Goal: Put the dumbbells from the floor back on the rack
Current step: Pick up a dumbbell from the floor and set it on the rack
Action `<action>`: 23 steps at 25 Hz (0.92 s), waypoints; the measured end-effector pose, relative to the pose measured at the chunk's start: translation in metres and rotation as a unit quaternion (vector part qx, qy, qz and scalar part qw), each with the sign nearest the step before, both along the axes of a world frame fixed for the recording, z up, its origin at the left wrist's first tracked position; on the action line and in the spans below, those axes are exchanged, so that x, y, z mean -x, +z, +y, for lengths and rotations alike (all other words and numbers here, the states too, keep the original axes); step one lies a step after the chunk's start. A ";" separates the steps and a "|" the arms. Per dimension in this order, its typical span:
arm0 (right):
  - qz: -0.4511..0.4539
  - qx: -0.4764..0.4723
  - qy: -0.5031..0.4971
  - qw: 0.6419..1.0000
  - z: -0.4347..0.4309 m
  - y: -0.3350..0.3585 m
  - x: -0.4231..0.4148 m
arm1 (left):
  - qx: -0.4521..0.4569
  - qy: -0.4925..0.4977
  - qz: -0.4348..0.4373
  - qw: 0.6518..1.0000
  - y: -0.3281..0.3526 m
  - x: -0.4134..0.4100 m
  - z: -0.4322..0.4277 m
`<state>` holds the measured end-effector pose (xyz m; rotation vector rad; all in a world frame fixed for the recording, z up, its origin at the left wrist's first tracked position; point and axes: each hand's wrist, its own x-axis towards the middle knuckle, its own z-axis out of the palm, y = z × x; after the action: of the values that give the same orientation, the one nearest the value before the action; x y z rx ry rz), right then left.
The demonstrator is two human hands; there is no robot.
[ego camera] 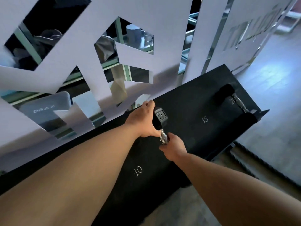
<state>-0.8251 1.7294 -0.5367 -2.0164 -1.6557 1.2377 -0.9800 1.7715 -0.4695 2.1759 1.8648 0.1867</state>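
1. Head view: both hands grip the black hex-ended dumbbell with a chrome handle [160, 121], above the black flat-topped rack [187, 144].
2. Left hand [145, 121] cups its head; right hand [173, 148] is closed round the handle.
3. Another black dumbbell [236, 103] lies at the rack's far end.

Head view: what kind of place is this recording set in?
Most likely a gym. A black rack painted with weights 10, 15 and 20, a dumbbell stamped 15 held by both hands, and another dumbbell already racked point to that.
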 end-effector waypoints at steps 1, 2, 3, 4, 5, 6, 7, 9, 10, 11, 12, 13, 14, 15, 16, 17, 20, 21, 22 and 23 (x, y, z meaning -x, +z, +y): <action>-0.004 -0.004 -0.006 1.000 0.008 -0.009 -0.003 | 0.000 -0.009 -0.006 1.000 -0.010 -0.003 0.010; -0.007 -0.006 -0.011 1.000 0.015 -0.018 -0.007 | 0.000 -0.016 -0.009 1.000 -0.020 -0.007 0.018; -0.009 -0.006 -0.013 1.000 0.020 -0.026 -0.011 | 0.002 -0.022 -0.013 1.000 -0.029 -0.011 0.024; -0.012 -0.005 -0.014 1.000 0.026 -0.034 -0.015 | 0.005 -0.027 -0.015 1.000 -0.038 -0.016 0.030; -0.016 -0.004 -0.017 1.000 0.032 -0.041 -0.019 | 0.007 -0.032 -0.016 0.999 -0.046 -0.020 0.035; -0.019 -0.002 -0.021 1.000 0.036 -0.048 -0.022 | 0.008 -0.037 -0.016 0.999 -0.053 -0.023 0.039; -0.021 -0.003 -0.027 0.999 0.040 -0.053 -0.025 | 0.008 -0.042 -0.018 0.999 -0.059 -0.025 0.042; -0.022 -0.007 -0.032 0.999 0.046 -0.064 -0.029 | 0.011 -0.052 -0.027 0.998 -0.069 -0.026 0.046; -0.024 -0.008 -0.026 0.999 0.048 -0.069 -0.031 | 0.013 -0.056 -0.030 0.998 -0.075 -0.026 0.048; -0.029 -0.006 -0.019 0.999 0.049 -0.076 -0.033 | 0.017 -0.058 -0.029 0.998 -0.082 -0.026 0.049; -0.033 -0.002 -0.015 0.999 0.049 -0.082 -0.034 | 0.026 -0.060 -0.027 0.998 -0.089 -0.026 0.050; -0.038 0.003 -0.015 0.999 0.049 -0.088 -0.035 | 0.040 -0.059 -0.025 0.997 -0.097 -0.025 0.051; -0.046 0.006 -0.015 0.999 0.047 -0.094 -0.035 | 0.054 -0.057 -0.025 0.997 -0.104 -0.024 0.051; -0.058 0.004 -0.013 0.998 0.046 -0.098 -0.035 | 0.062 -0.053 -0.024 0.996 -0.109 -0.022 0.051; -0.068 0.002 -0.011 0.998 0.045 -0.100 -0.034 | 0.063 -0.051 -0.023 0.996 -0.112 -0.020 0.051; -0.071 0.000 -0.012 0.997 0.045 -0.103 -0.034 | 0.064 -0.050 -0.024 0.996 -0.114 -0.018 0.051; -0.062 0.004 -0.006 0.998 0.047 -0.100 -0.036 | 0.067 -0.049 -0.029 0.996 -0.111 -0.015 0.051; -0.061 0.014 -0.003 0.998 0.048 -0.098 -0.038 | 0.066 -0.049 -0.026 0.996 -0.108 -0.015 0.050; -0.060 0.025 0.000 0.998 0.047 -0.096 -0.040 | 0.063 -0.046 -0.020 0.997 -0.107 -0.016 0.050; -0.062 0.034 0.005 0.997 0.047 -0.095 -0.043 | 0.060 -0.041 -0.010 0.997 -0.106 -0.017 0.049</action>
<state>-0.7826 1.7764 -0.6319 -2.1694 -1.7024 1.2095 -0.9629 1.8204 -0.5756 2.1567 1.7252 0.0784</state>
